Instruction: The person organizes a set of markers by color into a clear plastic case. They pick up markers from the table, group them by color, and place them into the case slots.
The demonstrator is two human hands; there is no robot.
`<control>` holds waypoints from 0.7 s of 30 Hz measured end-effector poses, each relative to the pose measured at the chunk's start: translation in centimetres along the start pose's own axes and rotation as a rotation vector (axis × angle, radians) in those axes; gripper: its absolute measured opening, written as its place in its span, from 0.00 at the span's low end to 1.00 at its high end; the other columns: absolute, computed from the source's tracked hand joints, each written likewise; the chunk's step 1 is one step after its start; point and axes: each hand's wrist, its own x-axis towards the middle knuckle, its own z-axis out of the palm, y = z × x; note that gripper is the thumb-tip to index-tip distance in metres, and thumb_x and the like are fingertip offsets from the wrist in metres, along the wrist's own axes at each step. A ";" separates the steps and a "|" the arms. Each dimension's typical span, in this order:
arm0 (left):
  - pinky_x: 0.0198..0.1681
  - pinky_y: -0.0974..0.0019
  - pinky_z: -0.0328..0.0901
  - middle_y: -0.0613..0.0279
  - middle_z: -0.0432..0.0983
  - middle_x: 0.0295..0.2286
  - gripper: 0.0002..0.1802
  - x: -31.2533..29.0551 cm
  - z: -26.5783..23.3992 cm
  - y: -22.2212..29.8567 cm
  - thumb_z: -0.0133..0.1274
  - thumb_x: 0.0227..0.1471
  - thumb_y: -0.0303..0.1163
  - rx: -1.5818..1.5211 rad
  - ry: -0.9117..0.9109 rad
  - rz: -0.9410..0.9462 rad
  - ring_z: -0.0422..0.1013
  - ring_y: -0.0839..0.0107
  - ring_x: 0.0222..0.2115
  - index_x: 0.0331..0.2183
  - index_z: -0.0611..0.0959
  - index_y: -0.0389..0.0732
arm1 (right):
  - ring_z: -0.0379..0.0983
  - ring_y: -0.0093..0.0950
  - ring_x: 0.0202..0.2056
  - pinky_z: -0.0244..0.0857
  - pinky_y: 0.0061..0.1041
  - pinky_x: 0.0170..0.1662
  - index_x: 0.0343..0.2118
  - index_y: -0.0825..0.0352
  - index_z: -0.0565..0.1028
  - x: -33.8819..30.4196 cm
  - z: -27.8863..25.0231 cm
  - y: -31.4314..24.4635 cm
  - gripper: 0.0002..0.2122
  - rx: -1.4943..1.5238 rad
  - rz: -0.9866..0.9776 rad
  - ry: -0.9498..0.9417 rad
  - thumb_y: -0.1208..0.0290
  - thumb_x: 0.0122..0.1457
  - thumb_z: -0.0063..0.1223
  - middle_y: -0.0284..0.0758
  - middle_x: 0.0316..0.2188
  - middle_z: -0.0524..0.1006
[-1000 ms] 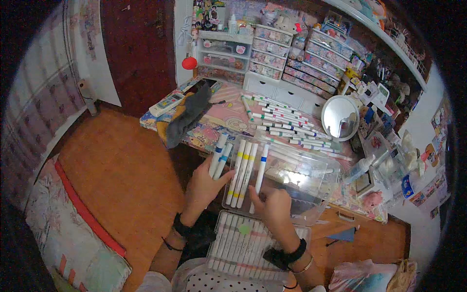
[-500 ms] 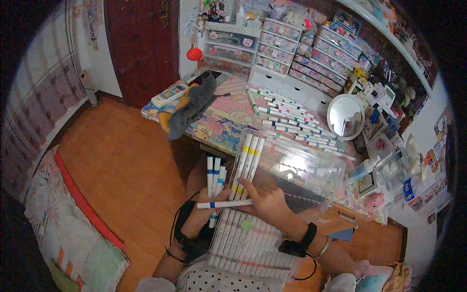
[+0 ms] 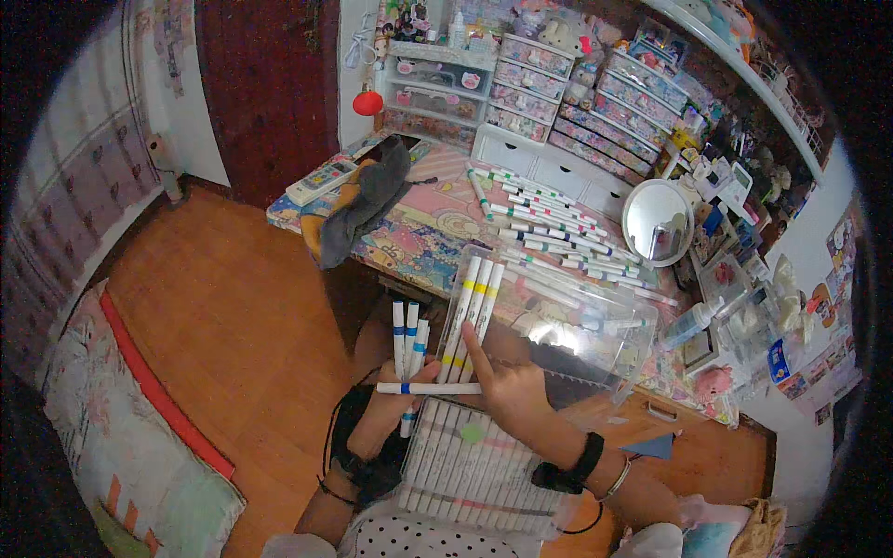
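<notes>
My left hand [image 3: 383, 409] is closed round several upright white markers [image 3: 409, 337] with blue bands. Another white marker [image 3: 423, 389] with a blue band lies crosswise in front of it, its far end at the curled fingers of my right hand [image 3: 516, 395]. My right index finger is stretched out against white markers [image 3: 472, 316] with yellow bands, which stand side by side at the left end of a clear plastic case [image 3: 609, 346]. A second clear case packed with white markers [image 3: 470, 465] rests on my lap, a green round spot on it.
Many loose white markers [image 3: 558, 232] cover the desk beside a round mirror [image 3: 658, 221]. A grey and yellow cloth pouch [image 3: 363, 205] hangs over the desk's left edge near a remote control [image 3: 321, 181]. Small drawer units [image 3: 530, 88] line the back.
My right index finger has straightened and slid up along the yellow-banded markers. The left hand and its blue-banded markers stay nearly still, and the view has shifted slightly.
</notes>
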 end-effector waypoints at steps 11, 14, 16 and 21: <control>0.14 0.79 0.55 0.72 0.71 0.16 0.12 0.3 -0.8 -0.3 0.58 0.54 0.33 0.104 -0.053 -0.021 0.63 0.85 0.13 0.37 0.81 0.35 | 0.75 0.34 0.21 0.68 0.32 0.22 0.66 0.62 0.51 0.5 -1.2 0.0 0.50 0.194 0.107 -0.187 0.58 0.40 0.70 0.34 0.23 0.78; 0.15 0.79 0.55 0.72 0.71 0.17 0.12 0.4 -0.8 -0.4 0.57 0.55 0.33 0.077 -0.054 -0.052 0.63 0.85 0.14 0.38 0.82 0.35 | 0.75 0.36 0.20 0.69 0.33 0.22 0.66 0.60 0.50 1.3 -2.6 0.6 0.48 0.184 0.099 -0.073 0.60 0.44 0.67 0.34 0.22 0.78; 0.16 0.78 0.56 0.71 0.72 0.18 0.11 0.3 -0.5 -0.3 0.58 0.55 0.35 0.056 -0.028 -0.092 0.64 0.85 0.15 0.34 0.81 0.36 | 0.74 0.37 0.18 0.68 0.34 0.21 0.67 0.60 0.48 2.1 -3.4 1.3 0.47 0.184 0.181 -0.120 0.60 0.47 0.65 0.34 0.19 0.77; 0.15 0.75 0.55 0.72 0.69 0.16 0.12 0.0 0.1 0.5 0.59 0.54 0.38 0.087 0.017 -0.059 0.62 0.83 0.13 0.29 0.79 0.39 | 0.74 0.36 0.18 0.67 0.32 0.20 0.67 0.62 0.46 4.8 -3.2 3.2 0.50 -0.078 0.205 -0.186 0.58 0.44 0.67 0.37 0.19 0.77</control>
